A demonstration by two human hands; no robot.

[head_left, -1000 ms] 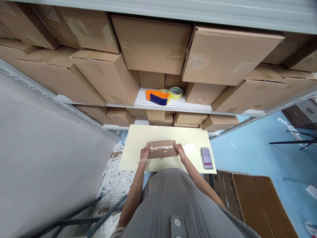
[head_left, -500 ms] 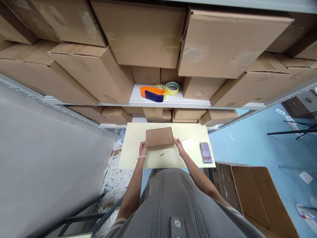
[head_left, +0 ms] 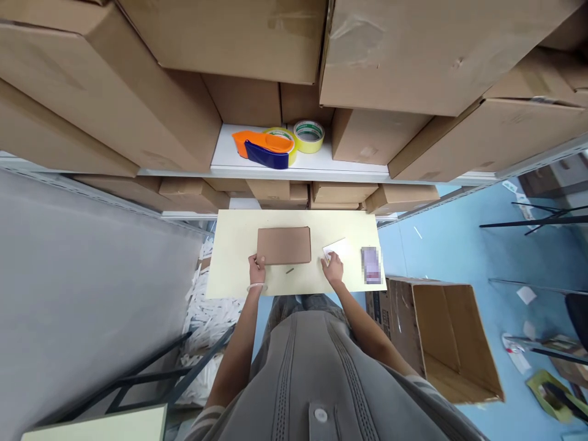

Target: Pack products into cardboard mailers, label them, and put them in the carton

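A small brown cardboard box (head_left: pixel 283 245) lies flat on the pale yellow tabletop (head_left: pixel 239 282). My left hand (head_left: pixel 257 269) grips its near left corner, with the thumb on top. To the right of the box, my right hand (head_left: pixel 332 270) is at the near edge of a white sheet of paper (head_left: pixel 339 246), its thumb and fingers apart; the fingertips cover part of the sheet. A small dark grey strip (head_left: pixel 290 271) sits just in front of the box.
A blurred purple item (head_left: pixel 371 265) lies at the table's right. On the shelf ahead are an orange and blue tape dispenser (head_left: pixel 264 149) and a tape roll (head_left: pixel 309 136), among many cartons. A large open carton (head_left: pixel 452 337) stands on the floor at right; white paper strips (head_left: pixel 211 334) lie at left.
The box has come down flat onto the table. My right hand has let go of its right side and moved to the white paper. My left hand stays on the box, and the view has shifted.
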